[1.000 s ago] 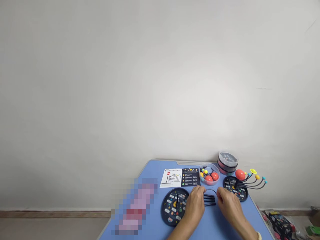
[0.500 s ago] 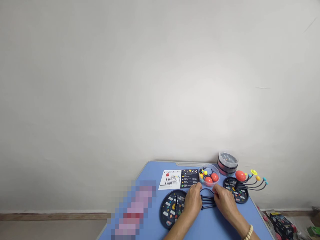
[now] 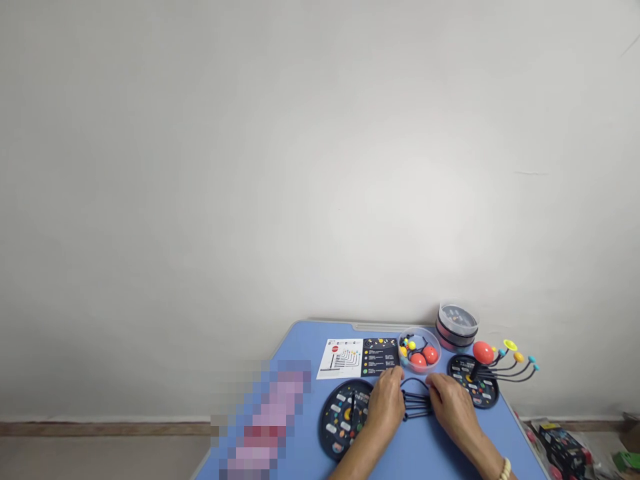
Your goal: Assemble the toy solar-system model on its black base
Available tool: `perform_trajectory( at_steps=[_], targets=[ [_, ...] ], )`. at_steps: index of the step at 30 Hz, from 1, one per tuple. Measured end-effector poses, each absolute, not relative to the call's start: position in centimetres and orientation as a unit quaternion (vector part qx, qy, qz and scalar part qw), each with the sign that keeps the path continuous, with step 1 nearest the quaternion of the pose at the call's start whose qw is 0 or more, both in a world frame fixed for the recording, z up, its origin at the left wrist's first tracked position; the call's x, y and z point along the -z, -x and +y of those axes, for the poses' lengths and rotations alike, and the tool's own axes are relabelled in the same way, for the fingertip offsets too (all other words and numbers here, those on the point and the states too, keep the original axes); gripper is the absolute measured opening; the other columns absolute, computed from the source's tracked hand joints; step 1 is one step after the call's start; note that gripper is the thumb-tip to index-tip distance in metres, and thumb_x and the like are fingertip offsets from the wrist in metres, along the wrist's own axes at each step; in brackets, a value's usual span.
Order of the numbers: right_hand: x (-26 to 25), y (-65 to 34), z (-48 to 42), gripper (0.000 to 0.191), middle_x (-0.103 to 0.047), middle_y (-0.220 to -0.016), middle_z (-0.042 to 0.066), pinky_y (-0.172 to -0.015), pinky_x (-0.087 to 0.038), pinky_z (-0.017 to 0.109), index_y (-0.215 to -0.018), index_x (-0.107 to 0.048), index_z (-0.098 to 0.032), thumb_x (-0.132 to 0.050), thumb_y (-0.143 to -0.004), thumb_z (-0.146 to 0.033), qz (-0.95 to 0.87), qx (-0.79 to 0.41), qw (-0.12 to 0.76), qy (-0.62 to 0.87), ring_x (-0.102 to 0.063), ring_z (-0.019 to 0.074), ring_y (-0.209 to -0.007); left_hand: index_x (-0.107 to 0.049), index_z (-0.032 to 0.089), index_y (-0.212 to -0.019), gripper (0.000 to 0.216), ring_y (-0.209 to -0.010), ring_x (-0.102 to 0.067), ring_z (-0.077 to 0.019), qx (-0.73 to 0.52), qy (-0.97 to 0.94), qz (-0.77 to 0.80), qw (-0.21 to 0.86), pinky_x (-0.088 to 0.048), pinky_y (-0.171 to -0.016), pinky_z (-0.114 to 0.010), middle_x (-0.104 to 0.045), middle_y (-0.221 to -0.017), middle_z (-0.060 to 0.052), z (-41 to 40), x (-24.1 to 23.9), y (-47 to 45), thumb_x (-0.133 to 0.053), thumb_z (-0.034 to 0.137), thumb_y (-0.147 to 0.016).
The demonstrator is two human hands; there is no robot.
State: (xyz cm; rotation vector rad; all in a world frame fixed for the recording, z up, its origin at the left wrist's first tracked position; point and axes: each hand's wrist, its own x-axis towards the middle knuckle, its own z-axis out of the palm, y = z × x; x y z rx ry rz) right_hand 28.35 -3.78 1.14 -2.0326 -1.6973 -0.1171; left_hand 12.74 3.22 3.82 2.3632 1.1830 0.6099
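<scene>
My left hand [image 3: 386,401] is closed, fingertips pinching one end of a thin black curved rod [image 3: 414,380]. My right hand [image 3: 451,400] pinches around the other end, so the rod arches between the two hands. Below it several more black rods [image 3: 416,405] with small knobbed ends stretch from hand to hand; whether the fingers hold these too I cannot tell. Beside my left hand a round black base [image 3: 334,427] with planet pictures and a short upright post lies partly hidden by my wrist. An assembled planet model [image 3: 483,353] with a red ball stands beyond my right hand.
A clear round tub [image 3: 419,333] holds red and yellow balls. An instruction sheet [image 3: 341,360] lies left of it. Stacked round containers [image 3: 457,328] stand at the back right of the blue table [image 3: 295,343]. A pixelated pink patch covers the left edge. Packages [image 3: 563,445] lie on the floor.
Both hands keep their grip with the rods between them. My right hand and its wrist have shifted very slightly; the view has moved a little.
</scene>
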Motion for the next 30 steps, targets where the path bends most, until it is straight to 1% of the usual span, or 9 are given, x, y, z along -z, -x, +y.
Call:
perform_trajectory(
  at_steps=[2, 4, 7, 10, 13, 18, 21, 25, 30],
  targets=[
    [-1.8, -28.7, -4.3, 0.033, -0.074, -0.089, 0.007, -0.068, -0.045, 0.026, -0.093, -0.067, -0.02, -0.036, -0.087, -0.011, -0.62, 0.048, 0.27, 0.735, -0.069, 0.0201, -0.082, -0.061, 0.016, -0.092, 0.036, -0.092, -0.065, -0.0229, -0.229, -0.851, 0.423, 0.211, -0.047, -0.079, -0.029, -0.068, -0.092, -0.009, 2.9, -4.4, -12.3, -0.043, -0.011, -0.077],
    [-2.9, -29.3, -5.0, 0.031, -0.073, -0.088, 0.008, -0.069, -0.046, 0.026, -0.091, -0.067, -0.02, -0.036, -0.09, -0.016, -0.614, 0.066, 0.33, 0.714, -0.069, 0.02, -0.08, -0.06, 0.018, -0.092, 0.036, -0.092, -0.064, -0.0221, -0.254, -0.85, 0.413, 0.204, -0.047, -0.079, -0.029, -0.068, -0.093, -0.008, 2.4, -5.2, -11.8, -0.041, -0.009, -0.079],
    [-4.9, -30.0, -6.0, 0.028, -0.072, -0.087, 0.009, -0.071, -0.048, 0.028, -0.089, -0.066, -0.02, -0.04, -0.093, -0.028, -0.589, 0.088, 0.43, 0.678, -0.067, 0.0206, -0.079, -0.059, 0.022, -0.086, 0.035, -0.085, -0.064, -0.0201, -0.359, -0.837, 0.367, 0.19, -0.047, -0.075, -0.028, -0.067, -0.087, -0.004, 1.5, -6.1, -10.9, -0.038, -0.005, -0.082],
    [-5.6, -30.2, -6.5, 0.029, -0.073, -0.094, 0.01, -0.075, -0.049, 0.028, -0.095, -0.068, -0.02, -0.041, -0.095, -0.031, -0.576, 0.064, 0.451, 0.679, -0.067, 0.0208, -0.082, -0.061, 0.022, -0.088, 0.028, -0.081, -0.065, -0.0201, -0.404, -0.822, 0.341, 0.209, -0.048, -0.072, -0.029, -0.069, -0.085, -0.004, 0.8, -6.0, -10.2, -0.039, 0.006, -0.09],
    [-4.6, -29.9, -6.3, 0.025, -0.073, -0.093, 0.008, -0.071, -0.049, 0.027, -0.097, -0.069, -0.021, -0.045, -0.093, -0.029, -0.596, 0.021, 0.404, 0.693, -0.067, 0.02, -0.079, -0.063, 0.022, -0.086, 0.02, -0.082, -0.066, -0.022, -0.347, -0.835, 0.356, 0.236, -0.049, -0.07, -0.03, -0.07, -0.085, -0.005, 0.4, -4.7, -9.7, -0.046, 0.012, -0.091],
    [-2.7, -28.9, -5.7, 0.018, -0.072, -0.088, 0.005, -0.067, -0.044, 0.024, -0.094, -0.07, -0.022, -0.052, -0.09, -0.02, -0.605, 0.006, 0.244, 0.758, -0.069, 0.0194, -0.08, -0.066, 0.02, -0.089, 0.021, -0.089, -0.066, -0.0237, -0.287, -0.864, 0.357, 0.208, -0.051, -0.079, -0.033, -0.07, -0.092, -0.007, -0.5, -2.2, -9.4, -0.052, 0.004, -0.084],
    [-2.6, -28.6, -5.3, 0.021, -0.073, -0.089, 0.003, -0.065, -0.04, 0.023, -0.096, -0.07, -0.023, -0.056, -0.085, -0.011, -0.593, 0.001, 0.172, 0.787, -0.07, 0.0194, -0.084, -0.066, 0.02, -0.089, 0.023, -0.088, -0.065, -0.0233, -0.278, -0.882, 0.335, 0.178, -0.051, -0.078, -0.032, -0.069, -0.091, -0.007, -0.8, -1.4, -9.3, -0.052, 0.002, -0.084],
    [-2.6, -28.4, -4.6, 0.029, -0.074, -0.09, 0.004, -0.064, -0.038, 0.023, -0.097, -0.07, -0.021, -0.053, -0.081, -0.002, -0.591, 0.005, 0.149, 0.793, -0.07, 0.0196, -0.084, -0.065, 0.019, -0.087, 0.022, -0.084, -0.065, -0.023, -0.296, -0.886, 0.323, 0.151, -0.052, -0.075, -0.032, -0.068, -0.088, -0.007, -0.6, -0.7, -9.1, -0.052, 0.001, -0.083],
    [-2.2, -28.1, -3.9, 0.03, -0.074, -0.088, 0.007, -0.062, -0.035, 0.024, -0.089, -0.071, -0.018, -0.049, -0.081, 0.001, -0.587, 0.013, 0.128, 0.799, -0.069, 0.0203, -0.084, -0.063, 0.021, -0.083, 0.026, -0.079, -0.063, -0.0216, -0.341, -0.885, 0.295, 0.118, -0.05, -0.071, -0.03, -0.066, -0.083, -0.005, -0.4, 0.9, -9.1, -0.045, 0.002, -0.087]
  ],
)
